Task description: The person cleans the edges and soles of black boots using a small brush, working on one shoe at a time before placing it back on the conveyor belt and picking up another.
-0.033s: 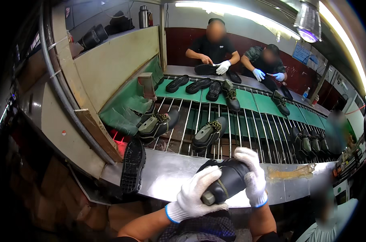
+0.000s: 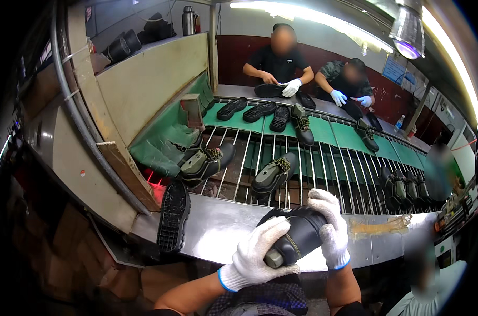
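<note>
Both my hands wear white knit gloves with blue cuffs and hold a black shoe (image 2: 304,239) above the metal ledge. Yellow stitching runs across the shoe's back, and a grey block sticks out at its heel end. My left hand (image 2: 257,255) is wrapped round the heel end, the thumb on top. At the other end, my right hand (image 2: 331,229) grips the far right side. A loose black sole (image 2: 173,216) lies tread up on the ledge, left of my hands. Beyond them, a black shoe with a grey form (image 2: 273,175) rests on the rack bars.
A rack of metal bars (image 2: 240,167) with a green belt (image 2: 328,132) carries several shoes and soles. Across it, two people work on soles at a bench. A wooden post (image 2: 110,116) stands at left, a hanging lamp (image 2: 407,34) upper right. Another person is at lower right.
</note>
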Motion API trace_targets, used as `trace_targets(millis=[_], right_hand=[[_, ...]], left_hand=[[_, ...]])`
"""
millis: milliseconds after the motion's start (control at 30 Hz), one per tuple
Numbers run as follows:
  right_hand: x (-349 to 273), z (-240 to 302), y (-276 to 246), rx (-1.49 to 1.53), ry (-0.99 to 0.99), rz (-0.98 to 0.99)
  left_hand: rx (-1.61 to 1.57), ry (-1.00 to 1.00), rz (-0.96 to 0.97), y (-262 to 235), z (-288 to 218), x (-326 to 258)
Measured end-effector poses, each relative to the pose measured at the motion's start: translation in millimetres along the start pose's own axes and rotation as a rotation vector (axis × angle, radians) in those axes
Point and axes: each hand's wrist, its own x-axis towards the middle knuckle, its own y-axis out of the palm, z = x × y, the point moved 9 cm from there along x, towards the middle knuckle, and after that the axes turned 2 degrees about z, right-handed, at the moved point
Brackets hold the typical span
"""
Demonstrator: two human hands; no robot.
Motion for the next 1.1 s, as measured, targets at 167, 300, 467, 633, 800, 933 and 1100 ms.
trace_targets(millis=[167, 300, 467, 633, 800, 933, 1100], right_hand=[[-0.4, -2.8, 7.0, 0.113, 0.046, 0.029], [18.4, 30.1, 6.2, -0.213, -0.063, 0.103], [9.6, 37.3, 4.4, -0.293, -0.090, 0.101], [-45.3, 44.8, -6.9, -0.278, -0.093, -0.080], [-76.2, 11.8, -24.6, -0.088, 0.255, -0.223], [-79.8, -24.8, -41.7, 0.047, 0.536, -0.132], [-93.0, -27.9, -52.3, 0.077, 0.658, -0.130]], left_hand=[[-0.037, 0.003, -0.019, -6.5, 2.5, 3.9], [-0.060, -0.028, 0.063, -12.1, 5.4, 22.2], [-0.167, 0.016, 0.171, -11.8, 7.7, 27.8], [-0.307, 0.105, 0.297, 1.1, 8.1, 23.4], [-0.201, 0.132, 0.279, 25.6, -10.8, 13.4], [-0.116, 0.187, 0.114, 42.9, -23.9, 13.9], [0.040, 0.172, -0.101, 51.8, -41.3, -15.1]])
